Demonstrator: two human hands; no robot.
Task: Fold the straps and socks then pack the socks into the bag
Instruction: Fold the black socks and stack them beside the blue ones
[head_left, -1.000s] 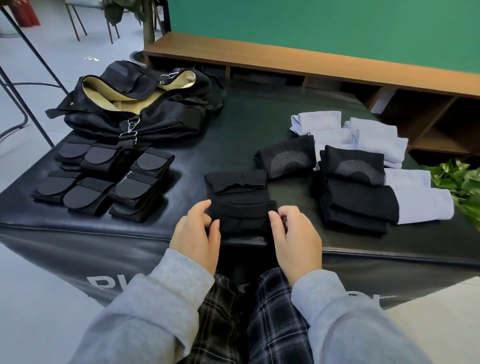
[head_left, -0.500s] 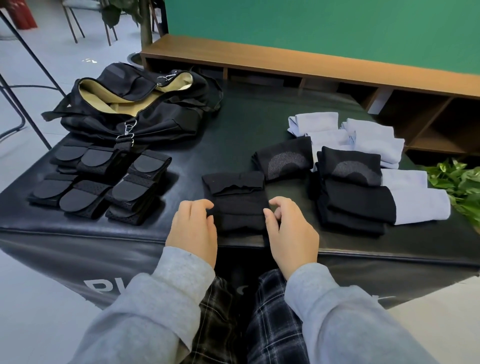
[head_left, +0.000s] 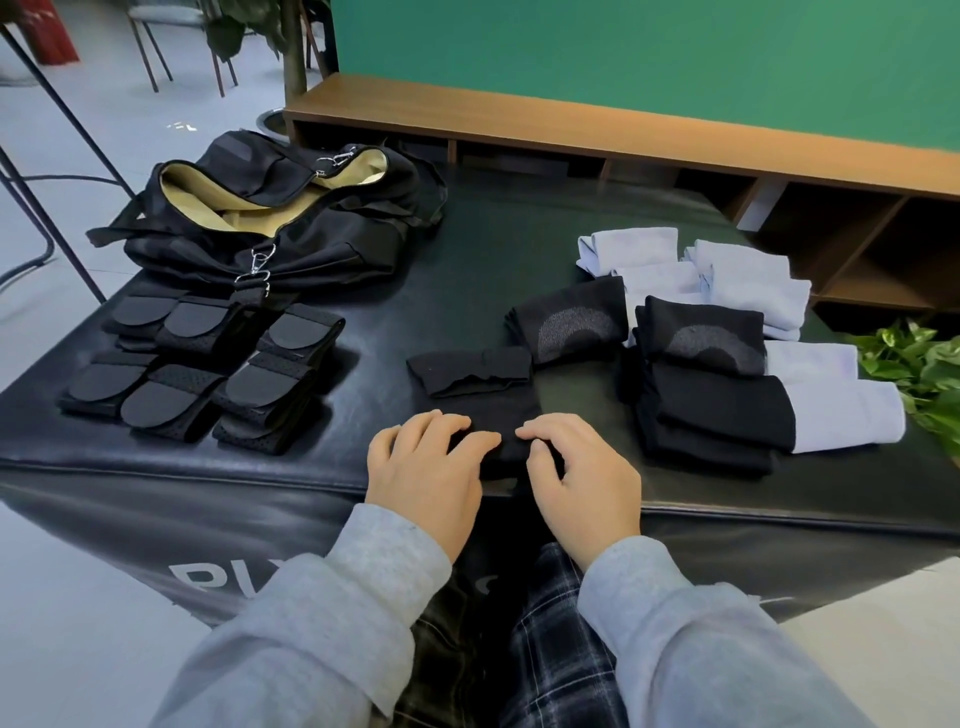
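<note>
**Both hands on the black sock at the mat's near edge**

I am watching both hands working the black sock (head_left: 480, 400), which is lying at the 6 o'clock edge of the mat (head_left: 467, 249). The left hand (head_left: 423, 467) is lying on the sock's near left part, fingers lightly bent over the fabric. The right hand (head_left: 584, 475) is sitting on the near right part, its fingers curled and the tips pressing into the cloth; I cannot tell whether either hand is actually pinching a fold. The sock's far end is sticking out beyond the fingers toward 12 o'clock, with a folded cuff lying across it.

The bag (head_left: 275, 223) is sitting open at 10 o'clock, its pale lining showing. The folded straps (head_left: 208, 374) are lying in a cluster at 9 o'clock, just in front of the bag. At 2 o'clock the white socks (head_left: 727, 275) are sitting folded, and at 3 o'clock the dark socks (head_left: 701, 384) are stacked, touching the white ones. One more dark folded sock with a grey patch (head_left: 571, 325) is lying just beyond the one under my hands, at about 1 o'clock.

A plant (head_left: 924, 374) is showing at the far right edge, beside the mat.
</note>
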